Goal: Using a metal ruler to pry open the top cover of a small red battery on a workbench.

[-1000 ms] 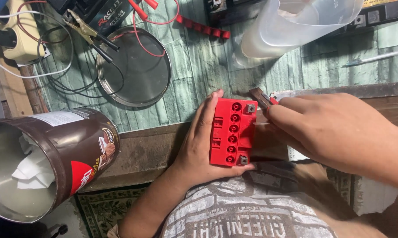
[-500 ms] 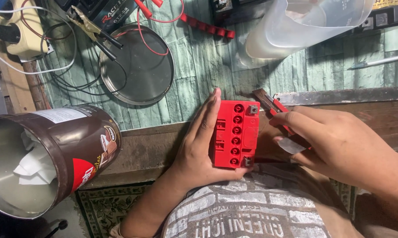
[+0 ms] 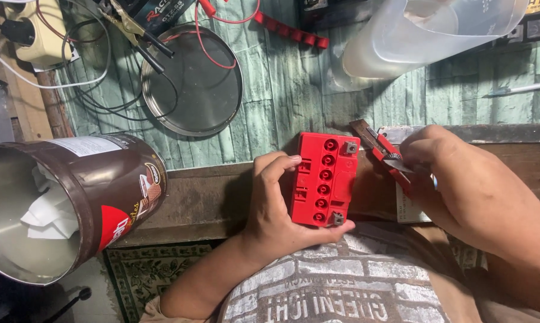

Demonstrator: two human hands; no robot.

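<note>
L hand [image 3: 277,203] cups a small red battery [image 3: 322,178], thumb along the near short end, fingers [image 3: 280,162] curled over the far left edge & pressed against its side; battery lies flat on the edge of the wooden bench [image 3: 204,200], touching the palm. Top face shows 6 round holes in a row w/ 2 metal terminals at the right corners.

R hand [image 3: 461,185] sits just right of the battery, fingers pinching a red utility knife [image 3: 382,152] near its thumb wheel; blade end points up-left, close to the battery's far right corner, can't tell if it touches.

Beyond the L fingers, well apart: round metal pan [image 3: 192,81] on the green plank-pattern surface, black & red wires [image 3: 210,36] w/ clips around it. Beyond the R fingers: clear plastic jug [image 3: 413,42], tipped. Left of the L hand, near: brown tin [image 3: 96,191] on its side, open mouth toward the camera, white paper [image 3: 46,212] inside. Far left: cream power strip [image 3: 40,33].
</note>
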